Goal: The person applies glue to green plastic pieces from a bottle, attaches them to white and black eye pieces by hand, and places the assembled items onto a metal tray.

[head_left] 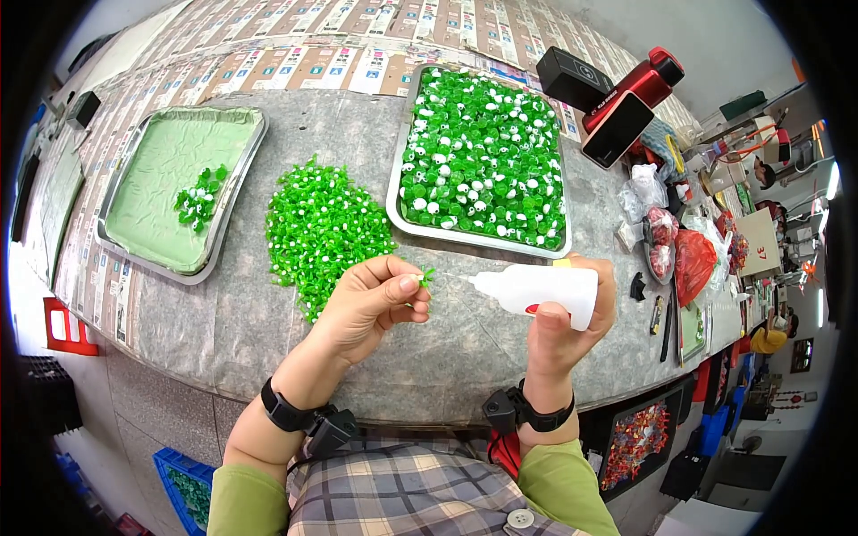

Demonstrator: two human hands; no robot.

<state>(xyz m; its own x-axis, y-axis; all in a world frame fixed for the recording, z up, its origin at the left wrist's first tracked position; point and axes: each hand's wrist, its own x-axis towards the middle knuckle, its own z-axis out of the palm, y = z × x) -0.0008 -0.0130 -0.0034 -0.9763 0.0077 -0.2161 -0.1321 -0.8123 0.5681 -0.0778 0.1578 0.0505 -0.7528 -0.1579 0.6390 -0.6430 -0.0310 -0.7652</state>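
Between the thumb and fingers of my left hand [377,297] is a small green plastic piece [429,276]. My right hand [576,339] is wrapped round a white squeeze bottle [541,293], tipped sideways so its thin nozzle points left at the green piece. A small gap seems to lie between nozzle tip and piece. Just beyond my left hand spreads a heap of small bright green pieces [326,228]. Behind the bottle stands a metal tray [474,239] filled with green and white ball-like parts, some with dark dots.
A green-lined tray [170,147] at left holds a small cluster of green and white parts [198,201]. At the back right are a phone [617,129], a red bottle [639,89] and a black box [574,78]. Plastic bags [694,263] lie along the right edge.
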